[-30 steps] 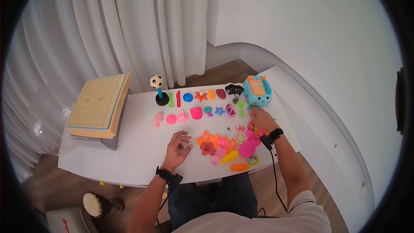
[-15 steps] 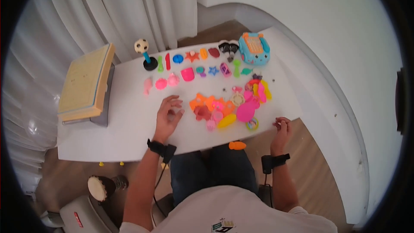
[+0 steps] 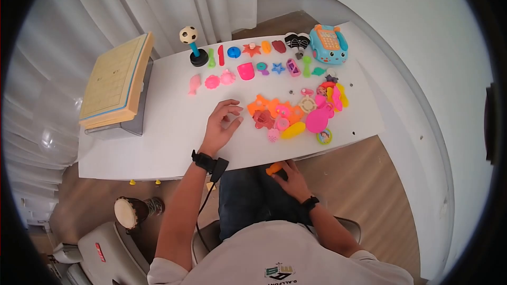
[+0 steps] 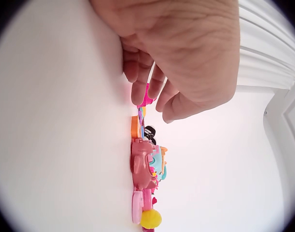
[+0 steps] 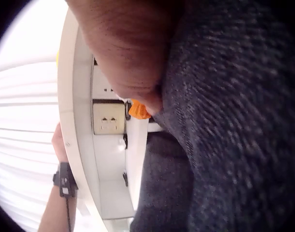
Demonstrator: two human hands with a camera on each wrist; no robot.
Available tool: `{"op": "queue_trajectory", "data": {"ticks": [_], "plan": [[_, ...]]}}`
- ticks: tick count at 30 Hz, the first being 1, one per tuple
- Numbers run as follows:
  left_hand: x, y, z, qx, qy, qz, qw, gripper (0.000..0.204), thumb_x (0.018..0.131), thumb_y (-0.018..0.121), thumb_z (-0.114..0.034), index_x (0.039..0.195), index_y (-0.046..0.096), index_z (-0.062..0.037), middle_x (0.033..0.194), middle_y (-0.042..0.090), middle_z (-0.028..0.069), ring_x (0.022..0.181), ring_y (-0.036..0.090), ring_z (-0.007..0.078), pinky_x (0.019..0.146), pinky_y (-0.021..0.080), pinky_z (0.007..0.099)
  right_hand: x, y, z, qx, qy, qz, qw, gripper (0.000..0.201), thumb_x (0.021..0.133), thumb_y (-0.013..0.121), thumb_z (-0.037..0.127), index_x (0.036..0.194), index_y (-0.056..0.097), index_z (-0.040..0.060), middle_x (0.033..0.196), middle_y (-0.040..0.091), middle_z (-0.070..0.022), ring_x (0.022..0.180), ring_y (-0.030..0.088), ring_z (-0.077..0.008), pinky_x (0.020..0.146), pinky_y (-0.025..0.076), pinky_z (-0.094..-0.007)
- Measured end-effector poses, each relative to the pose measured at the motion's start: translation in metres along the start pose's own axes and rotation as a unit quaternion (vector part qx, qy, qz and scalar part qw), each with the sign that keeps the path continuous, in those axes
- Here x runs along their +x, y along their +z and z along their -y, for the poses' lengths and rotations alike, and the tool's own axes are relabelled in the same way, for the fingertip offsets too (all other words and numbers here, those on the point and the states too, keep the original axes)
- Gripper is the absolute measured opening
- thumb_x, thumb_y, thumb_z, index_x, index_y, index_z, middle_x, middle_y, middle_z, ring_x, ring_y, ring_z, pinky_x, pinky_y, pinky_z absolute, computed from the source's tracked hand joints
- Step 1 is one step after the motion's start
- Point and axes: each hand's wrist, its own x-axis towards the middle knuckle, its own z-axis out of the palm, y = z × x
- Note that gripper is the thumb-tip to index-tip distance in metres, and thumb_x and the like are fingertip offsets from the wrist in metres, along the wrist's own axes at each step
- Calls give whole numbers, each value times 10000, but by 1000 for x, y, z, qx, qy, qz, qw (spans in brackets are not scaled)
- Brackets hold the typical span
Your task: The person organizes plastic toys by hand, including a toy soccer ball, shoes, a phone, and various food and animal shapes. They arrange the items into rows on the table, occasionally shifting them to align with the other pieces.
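Note:
My right hand (image 3: 296, 186) is below the table's front edge, over my lap, its thumb and fingers gripping an orange elongated toy (image 3: 273, 168). The right wrist view shows part of that orange toy (image 5: 139, 109) past the hand, which lies against the jeans (image 5: 229, 116). On the tabletop, my left hand (image 3: 222, 129) rests on its side with loosely bent fingers and nothing in them. Just right of it lies a pile of toys: orange pieces (image 3: 257, 106), a reddish mould (image 3: 263, 120), a yellow piece (image 3: 293, 130) and a pink paddle-shaped piece (image 3: 317, 121).
Behind the pile, small toys stand in rows, among them a pink cup (image 3: 245, 71) and a blue star (image 3: 278, 68). A toy phone (image 3: 328, 47) is at the back right, a football on a stand (image 3: 188, 35) at the back left. A board on a box (image 3: 113, 82) fills the left end.
The orange toy has gone from the table's front edge down to my lap. My right hand has left the pile and come down to it. My left hand stays about where it was.

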Motion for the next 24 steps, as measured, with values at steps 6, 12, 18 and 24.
{"op": "queue_trajectory", "data": {"ticks": [6, 12, 18, 24], "plan": [[1, -2, 0, 9, 9, -7, 1000, 260, 932, 777, -49, 1186, 749, -98, 1373, 672, 38, 1003, 674, 118, 820, 500, 275, -6, -16, -19, -47, -83, -11, 995, 416, 916, 843, 241, 1269, 706, 69, 1291, 687, -172, 1094, 694, -435, 928, 585, -482], [1, -3, -4, -9, -15, 1, 1000, 272, 952, 739, -11, 1211, 733, -92, 1361, 665, 46, 1032, 661, 119, 856, 489, 264, -8, -98, 56, -79, -186, 42, 978, 452, 924, 839, 208, 1306, 675, 32, 1068, 709, -170, 996, 683, -396, 851, 571, -454], [0, -4, 16, -52, -65, 3, 997, 274, 975, 748, -35, 1244, 715, -80, 1195, 729, 15, 979, 683, 108, 829, 514, 278, 44, -145, 97, -78, -220, -140, 962, 417, 990, 738, 85, 1385, 618, 27, 1184, 676, -226, 1031, 662, -440, 885, 560, -447], [-3, 3, -19, -10, -53, -3, 999, 353, 951, 762, -31, 1293, 690, -79, 1256, 716, 49, 1055, 690, 153, 850, 536, 301, 126, -167, 79, -147, -215, -248, 933, 361, 958, 746, 95, 1285, 639, -14, 1133, 651, -203, 1077, 636, -405, 925, 534, -439]]}}
